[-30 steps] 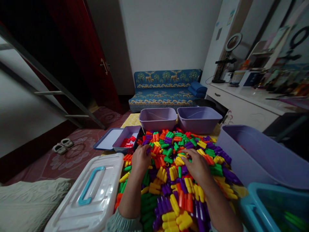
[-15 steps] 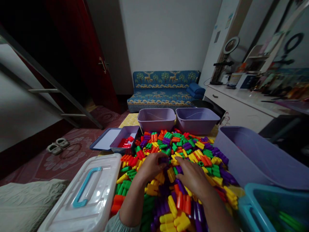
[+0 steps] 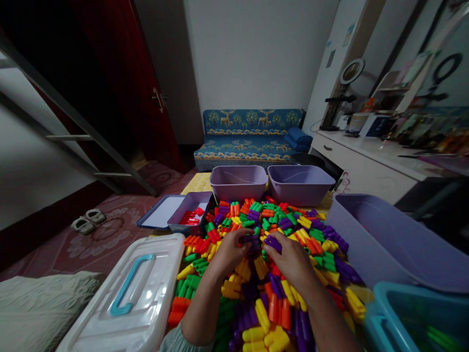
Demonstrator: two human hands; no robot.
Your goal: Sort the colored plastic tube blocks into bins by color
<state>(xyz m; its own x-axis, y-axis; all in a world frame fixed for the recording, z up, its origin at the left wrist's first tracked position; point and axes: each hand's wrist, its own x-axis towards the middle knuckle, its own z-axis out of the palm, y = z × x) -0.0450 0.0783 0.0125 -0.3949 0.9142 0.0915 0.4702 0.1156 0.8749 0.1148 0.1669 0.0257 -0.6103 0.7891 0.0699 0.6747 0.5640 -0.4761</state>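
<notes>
A heap of plastic building blocks in red, orange, yellow, green and purple covers the table, with both my hands over its middle. My left hand (image 3: 231,250) is curled around a purple block (image 3: 251,240), its fingertips partly hiding it. Just to the right, my right hand (image 3: 290,255) pinches another purple block (image 3: 273,243) between thumb and fingers. The two blocks are close together but apart. Below the hands lie yellow blocks (image 3: 261,268) and orange blocks (image 3: 280,310).
Two purple bins (image 3: 238,182) stand at the back, and a larger purple bin (image 3: 388,244) is at right. A teal bin (image 3: 399,303) holds green pieces. At left are a small box (image 3: 176,220) with red pieces and a white lid (image 3: 146,288) with a blue handle.
My right hand has closed on a purple block and lifted it slightly from among the yellow ones. My left hand stays nearly in place with its purple block.
</notes>
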